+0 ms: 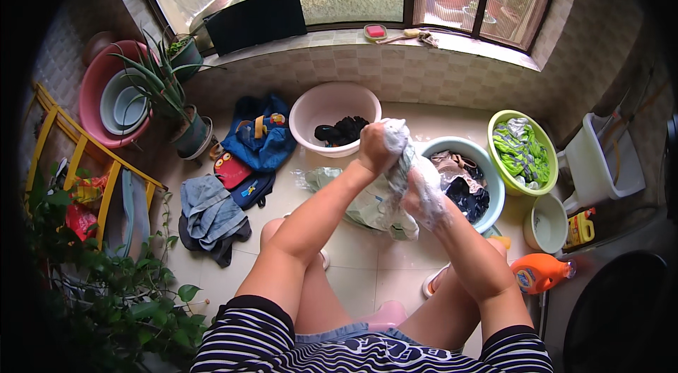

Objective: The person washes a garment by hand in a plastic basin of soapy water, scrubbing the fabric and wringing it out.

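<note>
In front of my knees I hold up a wet, pale grey-green garment (pixel 397 139) covered in white suds. My left hand (pixel 376 150) is closed in a fist round its upper part. Lower and to the right, my right hand (pixel 424 196) grips the same cloth, with foam over the fingers and wrist. The lower part of the cloth hangs toward the tiled floor, where pale, wet fabric (pixel 371 205) spreads out; whether it is all one piece I cannot tell. Just right of my hands stands a light blue basin (pixel 496 198) with dark and beige laundry.
A pink basin (pixel 302 108) holds dark clothes; a green basin (pixel 548 158) holds lime clothes. At left lie a blue bag (pixel 279 143) and denim clothing (pixel 212 211). An orange detergent bottle (pixel 540 274) and small pale bucket (pixel 547 225) stand right. Soap (pixel 375 31) sits on the sill.
</note>
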`<state>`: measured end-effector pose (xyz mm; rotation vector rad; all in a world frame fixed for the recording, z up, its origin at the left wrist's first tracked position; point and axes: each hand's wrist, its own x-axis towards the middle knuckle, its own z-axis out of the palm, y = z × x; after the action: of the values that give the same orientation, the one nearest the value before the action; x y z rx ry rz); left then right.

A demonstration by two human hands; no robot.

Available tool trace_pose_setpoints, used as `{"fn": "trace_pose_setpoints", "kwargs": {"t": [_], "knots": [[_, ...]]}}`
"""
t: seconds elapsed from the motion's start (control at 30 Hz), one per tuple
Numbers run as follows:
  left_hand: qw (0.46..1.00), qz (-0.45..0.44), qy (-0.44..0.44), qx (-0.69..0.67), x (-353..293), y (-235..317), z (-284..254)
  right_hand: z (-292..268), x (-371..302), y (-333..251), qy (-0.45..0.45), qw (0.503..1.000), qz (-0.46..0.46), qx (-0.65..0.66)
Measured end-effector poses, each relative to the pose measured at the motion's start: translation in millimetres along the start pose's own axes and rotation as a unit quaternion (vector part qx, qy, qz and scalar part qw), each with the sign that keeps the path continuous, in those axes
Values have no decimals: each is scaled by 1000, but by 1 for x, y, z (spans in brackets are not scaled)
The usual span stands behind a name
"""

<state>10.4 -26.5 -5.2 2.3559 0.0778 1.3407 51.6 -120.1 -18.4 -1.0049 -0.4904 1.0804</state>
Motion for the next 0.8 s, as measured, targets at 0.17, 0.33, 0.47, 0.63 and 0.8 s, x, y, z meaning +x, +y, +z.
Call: {"fn": "trace_pose_setpoints", "kwargs": {"t": [0.17,0.33,0.47,0.63,0.8], "knots": [[999,-31,-30,-20,-18,28,18,-16,4,-11,-21,984,102,147],[990,-113,42,-80,4,-10,-1,-9,12,-15,-75,944,180,268],[947,-273,-42,-165,-5,-44,7,-14,23,-22,-73,939,133,309],[895,-238,-252,-282,1,-10,-27,-22,16,-49,-52,952,170,248],[889,-285,-324,-155,15,-12,-44,-32,18,-53,-233,955,110,149]]}}
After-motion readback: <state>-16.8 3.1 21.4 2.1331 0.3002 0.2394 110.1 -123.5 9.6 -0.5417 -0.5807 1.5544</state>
